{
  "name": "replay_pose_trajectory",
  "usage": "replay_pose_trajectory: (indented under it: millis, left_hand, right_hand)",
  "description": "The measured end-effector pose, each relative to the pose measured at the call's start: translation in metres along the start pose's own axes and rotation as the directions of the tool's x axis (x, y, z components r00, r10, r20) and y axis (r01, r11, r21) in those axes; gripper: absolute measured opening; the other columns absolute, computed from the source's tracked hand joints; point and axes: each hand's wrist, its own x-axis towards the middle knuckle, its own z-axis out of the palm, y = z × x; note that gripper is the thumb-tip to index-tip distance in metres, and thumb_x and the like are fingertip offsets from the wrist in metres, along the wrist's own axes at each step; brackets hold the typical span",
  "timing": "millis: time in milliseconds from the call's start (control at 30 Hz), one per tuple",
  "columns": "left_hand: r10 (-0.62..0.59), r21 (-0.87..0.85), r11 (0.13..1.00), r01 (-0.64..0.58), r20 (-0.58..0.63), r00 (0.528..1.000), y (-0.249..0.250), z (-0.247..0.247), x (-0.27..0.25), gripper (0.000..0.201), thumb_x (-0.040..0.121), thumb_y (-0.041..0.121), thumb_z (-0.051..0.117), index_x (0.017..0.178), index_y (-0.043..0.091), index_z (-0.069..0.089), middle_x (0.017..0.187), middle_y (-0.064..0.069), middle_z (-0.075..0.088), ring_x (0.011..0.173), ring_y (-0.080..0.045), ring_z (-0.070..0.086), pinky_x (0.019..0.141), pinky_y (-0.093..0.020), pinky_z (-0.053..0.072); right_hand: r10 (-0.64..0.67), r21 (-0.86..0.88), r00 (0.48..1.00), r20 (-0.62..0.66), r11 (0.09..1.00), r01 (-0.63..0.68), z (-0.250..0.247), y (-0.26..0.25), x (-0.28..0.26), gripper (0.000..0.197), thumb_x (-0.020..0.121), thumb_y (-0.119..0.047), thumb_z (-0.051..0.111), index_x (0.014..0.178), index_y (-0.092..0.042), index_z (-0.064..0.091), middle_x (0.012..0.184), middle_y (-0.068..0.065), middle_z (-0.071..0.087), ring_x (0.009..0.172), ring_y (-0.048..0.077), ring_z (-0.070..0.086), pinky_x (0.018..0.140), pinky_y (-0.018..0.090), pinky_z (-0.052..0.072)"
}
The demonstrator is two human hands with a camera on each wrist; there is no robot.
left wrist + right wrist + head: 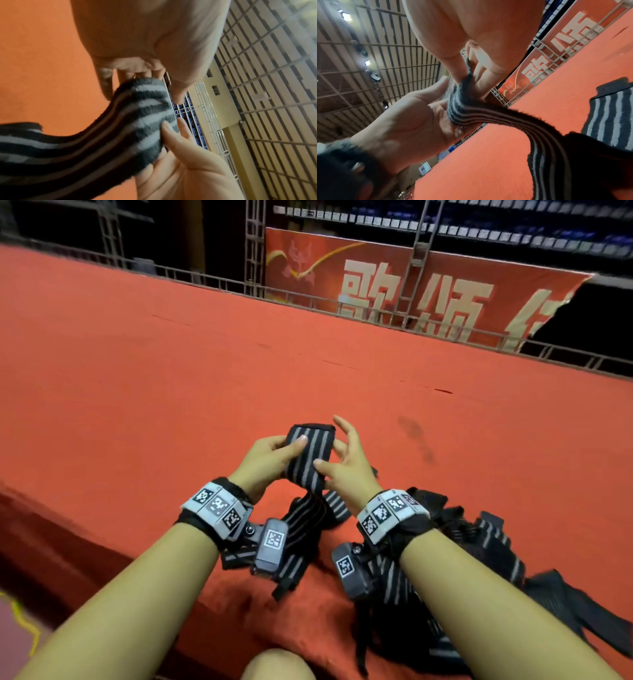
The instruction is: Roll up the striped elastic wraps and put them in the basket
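Observation:
A black elastic wrap with grey stripes is held up above the red surface, its short folded end uppermost. My left hand pinches its left edge, thumb on the front. My right hand pinches the right edge with the thumb low on the front and the fingers spread behind. The wrap's tail hangs down onto the surface between my wrists. In the left wrist view the wrap sits between the two hands; in the right wrist view its end shows the same. More striped wraps lie heaped at the right. No basket is in view.
I am at the front edge of a broad red-carpeted platform. A metal railing and a red banner run along its far side. A knee shows at the bottom.

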Motion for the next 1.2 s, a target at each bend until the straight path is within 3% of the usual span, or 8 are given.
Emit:
replay_pose_trajectory:
  millis: [133,300,367,533,667,767,967,1200]
  left_hand:
    - [0.049,-0.071,0.996,-0.063,-0.183,0.982,-0.018,-0.007,0.018,0.011,0.093,0.003,0.066,0.091,0.014,0.067,0.089,-0.009,0.071,0.085,-0.026,0.067,0.078,-0.041,0.055]
    - [-0.013,-0.114,0.993,-0.005,-0.157,0.988,-0.038,-0.020,0.026,0.038,0.092,-0.011,0.059,0.115,0.019,0.059,0.088,-0.006,0.072,0.070,-0.012,0.069,0.061,-0.027,0.057]
    - [0.004,-0.096,0.995,-0.019,-0.157,0.988,-0.045,-0.024,0.030,0.041,0.092,-0.011,0.058,0.120,0.019,0.059,0.089,-0.005,0.073,0.070,-0.010,0.069,0.062,-0.024,0.057]
    - [0.021,-0.052,0.998,-0.028,-0.129,0.991,-0.051,-0.027,0.033,0.041,0.092,-0.009,0.059,0.116,0.024,0.061,0.091,-0.007,0.076,0.077,-0.017,0.072,0.067,-0.033,0.059]
    - [0.012,-0.033,0.999,-0.016,-0.123,0.992,-0.054,-0.026,0.032,0.043,0.092,-0.008,0.060,0.124,0.020,0.060,0.096,-0.010,0.076,0.083,-0.022,0.072,0.076,-0.039,0.060]
    - [0.006,-0.027,1.000,-0.010,-0.138,0.990,-0.051,-0.032,0.028,0.045,0.092,-0.008,0.060,0.127,0.021,0.059,0.098,-0.010,0.075,0.084,-0.022,0.072,0.072,-0.037,0.059]
    - [0.025,-0.073,0.997,-0.037,-0.163,0.986,-0.009,-0.032,0.006,0.049,0.090,-0.013,0.058,0.120,0.026,0.057,0.100,-0.013,0.073,0.085,-0.025,0.071,0.066,-0.038,0.059]
    - [0.121,-0.182,0.975,-0.125,-0.033,0.992,0.056,0.031,-0.038,0.064,0.083,-0.026,0.051,0.126,0.021,0.053,0.099,-0.003,0.073,0.077,-0.017,0.071,0.062,-0.034,0.059]
  right_hand:
    - [0.109,-0.070,0.990,-0.088,0.991,-0.115,-0.011,0.012,0.013,0.070,0.092,-0.010,0.070,0.147,-0.031,0.032,0.120,0.005,0.062,0.090,0.016,0.071,0.065,0.035,0.061]
    - [0.303,-0.151,0.867,-0.396,0.910,-0.387,-0.056,0.049,0.060,0.087,0.078,-0.029,0.084,0.147,-0.026,0.032,0.141,0.008,0.050,0.122,0.024,0.055,0.104,0.042,0.048]
    - [0.357,-0.158,0.804,-0.475,0.864,-0.478,-0.070,0.069,0.077,0.092,0.078,-0.018,0.085,0.151,-0.013,0.028,0.142,0.011,0.047,0.121,0.025,0.053,0.098,0.031,0.043]
    - [0.488,-0.229,0.653,-0.579,0.671,-0.705,-0.073,0.102,0.102,0.107,0.067,-0.027,0.091,0.148,0.003,0.030,0.141,0.017,0.050,0.121,0.035,0.058,0.096,0.042,0.051]
    - [0.447,-0.304,0.759,-0.473,0.726,-0.617,-0.061,0.115,0.107,0.063,0.092,-0.008,0.068,0.142,0.003,0.032,0.132,0.026,0.052,0.121,0.038,0.055,0.103,0.046,0.046]
    - [0.374,-0.242,0.760,-0.532,0.793,-0.560,-0.055,0.107,0.102,0.088,0.094,0.001,0.060,0.158,-0.030,0.008,0.136,0.020,0.047,0.113,0.037,0.058,0.090,0.047,0.051]
    - [0.025,-0.267,0.900,-0.434,0.951,-0.156,-0.081,0.027,0.079,0.110,0.071,0.016,0.067,0.157,-0.027,0.013,0.153,0.018,0.037,0.133,0.035,0.047,0.103,0.042,0.047]
    - [-0.101,-0.230,0.964,-0.246,0.972,0.043,-0.138,-0.088,-0.008,0.103,0.068,0.033,0.048,0.150,-0.026,0.030,0.122,0.006,0.054,0.095,0.026,0.058,0.058,0.033,0.048]
